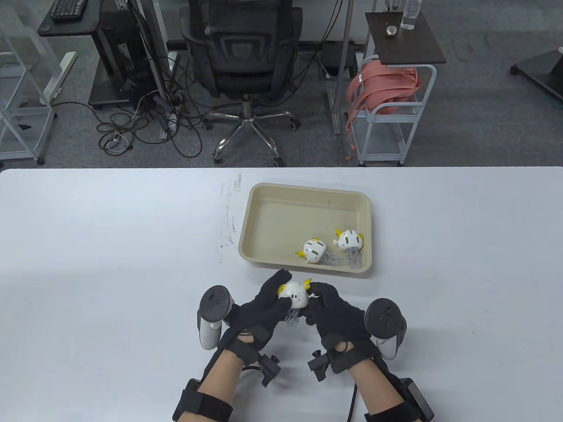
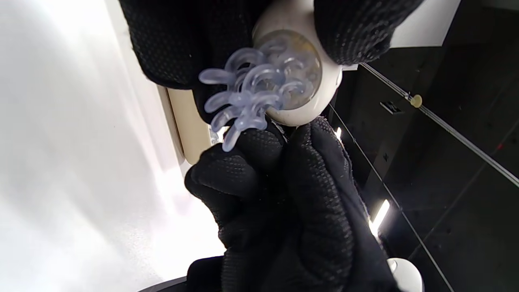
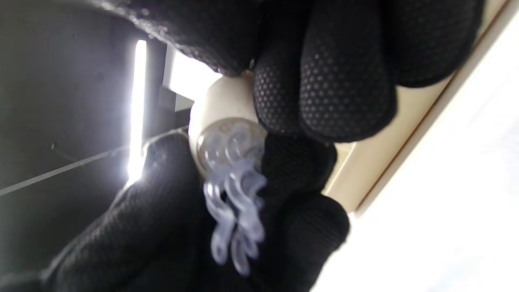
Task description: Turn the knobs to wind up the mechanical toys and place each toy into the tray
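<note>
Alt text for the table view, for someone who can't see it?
Two gloved hands hold a white jellyfish-like wind-up toy just above the white table: the left hand cups its body, the right hand pinches at its side. Behind them, a beige tray holds two similar toys.

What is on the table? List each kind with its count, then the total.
Wind-up jellyfish toys: 3, two in the tray, one held in both hands
Beige tray: 1
Total: 4
</note>
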`<control>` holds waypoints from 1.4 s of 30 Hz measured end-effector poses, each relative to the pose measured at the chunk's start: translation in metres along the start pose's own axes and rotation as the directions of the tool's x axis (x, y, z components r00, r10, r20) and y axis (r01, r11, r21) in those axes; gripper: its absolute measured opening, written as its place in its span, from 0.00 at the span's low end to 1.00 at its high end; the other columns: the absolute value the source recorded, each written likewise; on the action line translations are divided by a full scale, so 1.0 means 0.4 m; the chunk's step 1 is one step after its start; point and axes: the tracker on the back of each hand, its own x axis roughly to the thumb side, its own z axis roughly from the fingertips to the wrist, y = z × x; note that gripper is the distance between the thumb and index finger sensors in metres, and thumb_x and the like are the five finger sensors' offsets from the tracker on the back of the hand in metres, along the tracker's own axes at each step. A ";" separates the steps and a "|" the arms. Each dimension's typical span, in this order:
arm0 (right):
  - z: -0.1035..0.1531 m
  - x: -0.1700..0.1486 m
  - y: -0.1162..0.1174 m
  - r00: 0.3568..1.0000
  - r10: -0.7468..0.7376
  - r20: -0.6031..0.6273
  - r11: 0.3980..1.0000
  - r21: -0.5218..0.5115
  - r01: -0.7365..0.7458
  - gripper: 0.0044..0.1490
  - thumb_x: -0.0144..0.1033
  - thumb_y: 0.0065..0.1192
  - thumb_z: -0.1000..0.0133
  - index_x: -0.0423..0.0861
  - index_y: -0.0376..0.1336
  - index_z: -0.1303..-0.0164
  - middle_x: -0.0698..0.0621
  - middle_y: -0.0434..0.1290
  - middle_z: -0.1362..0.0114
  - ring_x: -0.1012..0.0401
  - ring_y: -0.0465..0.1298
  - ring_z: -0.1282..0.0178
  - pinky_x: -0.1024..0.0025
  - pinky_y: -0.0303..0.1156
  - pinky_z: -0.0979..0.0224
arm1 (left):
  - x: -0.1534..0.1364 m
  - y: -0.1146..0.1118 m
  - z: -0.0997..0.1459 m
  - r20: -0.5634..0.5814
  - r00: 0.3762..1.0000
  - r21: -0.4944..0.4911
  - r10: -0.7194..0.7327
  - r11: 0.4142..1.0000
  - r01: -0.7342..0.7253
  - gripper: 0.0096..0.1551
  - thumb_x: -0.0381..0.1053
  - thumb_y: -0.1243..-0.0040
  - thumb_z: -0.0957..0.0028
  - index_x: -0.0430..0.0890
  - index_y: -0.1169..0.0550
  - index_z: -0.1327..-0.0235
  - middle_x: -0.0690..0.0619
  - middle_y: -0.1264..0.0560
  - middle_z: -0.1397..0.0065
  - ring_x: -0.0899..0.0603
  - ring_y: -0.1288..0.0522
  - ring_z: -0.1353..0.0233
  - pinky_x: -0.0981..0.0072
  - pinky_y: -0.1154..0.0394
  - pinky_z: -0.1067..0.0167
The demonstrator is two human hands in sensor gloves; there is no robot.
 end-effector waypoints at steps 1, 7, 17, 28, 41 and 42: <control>0.001 0.003 0.002 1.000 0.017 0.005 1.000 0.006 -0.017 0.32 0.31 0.60 0.43 0.28 0.61 0.33 0.38 0.80 0.49 0.48 0.80 0.57 0.44 0.72 0.44 | 0.000 0.001 0.000 -0.001 1.000 0.003 0.004 1.000 -0.004 0.41 0.55 0.42 0.44 0.50 0.42 0.17 0.36 0.29 0.25 0.43 0.14 0.39 0.51 0.21 0.35; 0.003 0.017 -0.003 0.991 0.107 0.075 0.994 -0.024 -0.106 0.29 0.30 0.58 0.44 0.26 0.62 0.39 0.40 0.81 0.51 0.49 0.80 0.59 0.44 0.72 0.44 | -0.002 -0.004 -0.001 -0.006 0.999 -0.022 0.036 0.999 -0.036 0.41 0.56 0.43 0.43 0.48 0.41 0.18 0.35 0.27 0.27 0.44 0.13 0.41 0.52 0.20 0.36; 0.011 0.038 -0.008 0.938 0.299 0.176 0.953 -0.114 -0.282 0.28 0.35 0.56 0.47 0.26 0.67 0.48 0.42 0.83 0.59 0.52 0.81 0.67 0.47 0.75 0.50 | -0.012 -0.014 -0.004 -0.036 0.991 -0.058 0.126 0.990 -0.128 0.42 0.57 0.43 0.43 0.43 0.40 0.19 0.34 0.25 0.30 0.47 0.11 0.44 0.54 0.18 0.38; -0.003 -0.029 -0.032 0.985 -0.114 -0.133 0.992 -0.073 0.105 0.28 0.41 0.60 0.46 0.28 0.75 0.75 0.57 0.83 0.85 0.66 0.80 0.92 0.62 0.81 0.75 | 0.012 -0.023 -0.007 0.036 0.999 -0.090 -0.012 0.996 0.016 0.40 0.54 0.40 0.44 0.57 0.40 0.18 0.43 0.32 0.20 0.42 0.17 0.33 0.48 0.25 0.30; 0.000 -0.046 -0.028 0.954 -0.229 -0.194 0.973 -0.065 0.220 0.28 0.43 0.60 0.45 0.29 0.75 0.76 0.58 0.84 0.85 0.66 0.80 0.92 0.63 0.81 0.75 | 0.020 -0.019 -0.006 0.084 0.995 -0.101 -0.050 0.993 0.058 0.39 0.51 0.40 0.45 0.61 0.38 0.19 0.50 0.35 0.16 0.40 0.20 0.28 0.45 0.28 0.27; 0.000 -0.045 -0.027 0.957 -0.222 -0.189 0.975 -0.073 0.211 0.28 0.43 0.60 0.45 0.28 0.75 0.76 0.57 0.84 0.85 0.66 0.80 0.92 0.62 0.81 0.74 | 0.020 -0.019 -0.006 0.086 0.995 -0.099 -0.059 0.993 0.068 0.39 0.51 0.40 0.45 0.61 0.39 0.19 0.50 0.35 0.16 0.40 0.20 0.29 0.45 0.28 0.28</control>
